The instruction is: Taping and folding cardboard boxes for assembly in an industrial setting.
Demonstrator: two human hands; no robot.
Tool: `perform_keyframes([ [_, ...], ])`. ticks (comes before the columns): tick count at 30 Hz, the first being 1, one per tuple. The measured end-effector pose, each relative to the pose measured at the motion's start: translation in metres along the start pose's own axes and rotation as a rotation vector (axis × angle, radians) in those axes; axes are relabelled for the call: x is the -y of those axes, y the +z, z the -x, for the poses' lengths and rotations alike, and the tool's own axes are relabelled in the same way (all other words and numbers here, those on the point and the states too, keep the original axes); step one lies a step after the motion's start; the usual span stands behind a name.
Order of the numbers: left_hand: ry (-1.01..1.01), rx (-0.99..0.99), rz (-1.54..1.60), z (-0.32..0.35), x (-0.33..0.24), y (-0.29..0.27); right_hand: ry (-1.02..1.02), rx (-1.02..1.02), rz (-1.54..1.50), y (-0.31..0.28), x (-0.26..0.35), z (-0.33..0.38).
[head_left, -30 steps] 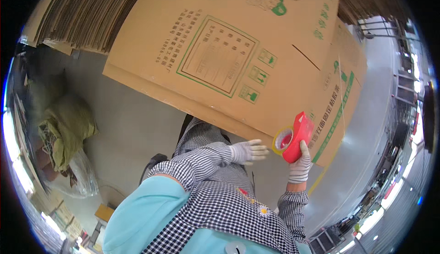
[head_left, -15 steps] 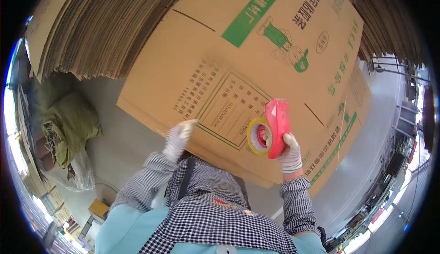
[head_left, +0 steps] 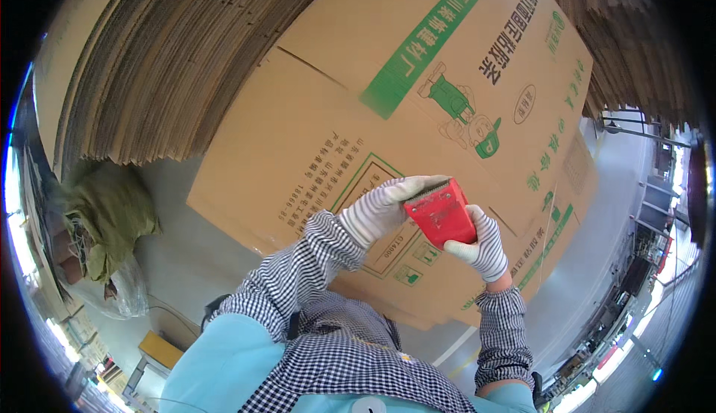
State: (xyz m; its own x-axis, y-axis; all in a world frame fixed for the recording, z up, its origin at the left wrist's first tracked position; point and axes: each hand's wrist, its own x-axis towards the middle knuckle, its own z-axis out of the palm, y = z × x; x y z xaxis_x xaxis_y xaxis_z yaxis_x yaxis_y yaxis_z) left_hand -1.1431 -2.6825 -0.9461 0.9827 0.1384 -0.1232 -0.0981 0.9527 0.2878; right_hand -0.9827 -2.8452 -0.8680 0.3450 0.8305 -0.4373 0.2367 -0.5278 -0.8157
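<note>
A red tape dispenser (head_left: 441, 212) is tilted above the large flattened cardboard box (head_left: 298, 107), its toothed edge turned up and leftward. My right hand (head_left: 481, 245), in a white striped glove, is closed round its right end, thumb across the near face. My left hand (head_left: 384, 208), gloved alike, is closed at the toothed end, its fingertips partly hidden behind the dispenser. The roll of tape is out of sight behind the red body. Green and black print covers the box under both hands.
Tall stacks of flattened cardboard stand at the far left (head_left: 171, 55) and far right (head_left: 626, 40). On the floor at left lie a green woven sack (head_left: 115, 212) and a clear plastic bag (head_left: 123, 290). Metal racks (head_left: 656, 197) stand along the right.
My left hand has moved from the box's near edge up and right to the dispenser. The dispenser has turned in my right hand, so the yellow-edged tape roll no longer shows.
</note>
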Motion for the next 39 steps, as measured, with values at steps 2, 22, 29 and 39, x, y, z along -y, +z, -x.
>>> perform_keyframes([
  [2, 0.010, -0.043, 0.038, -0.014, -0.004, -0.008, -0.038, 0.020, 0.044, -0.001, -0.008, -0.018],
  [22, 0.396, -0.783, -0.081, -0.084, -0.100, -0.150, 0.447, 0.136, 0.381, -0.054, -0.085, -0.157],
  [29, 0.475, -1.014, -0.013, -0.095, -0.084, -0.155, 0.661, 0.162, 0.573, -0.159, -0.168, -0.030],
  [39, 0.600, -1.088, 0.147, -0.087, -0.104, -0.193, 0.731, 0.165, 1.300, -0.096, -0.110, -0.064],
])
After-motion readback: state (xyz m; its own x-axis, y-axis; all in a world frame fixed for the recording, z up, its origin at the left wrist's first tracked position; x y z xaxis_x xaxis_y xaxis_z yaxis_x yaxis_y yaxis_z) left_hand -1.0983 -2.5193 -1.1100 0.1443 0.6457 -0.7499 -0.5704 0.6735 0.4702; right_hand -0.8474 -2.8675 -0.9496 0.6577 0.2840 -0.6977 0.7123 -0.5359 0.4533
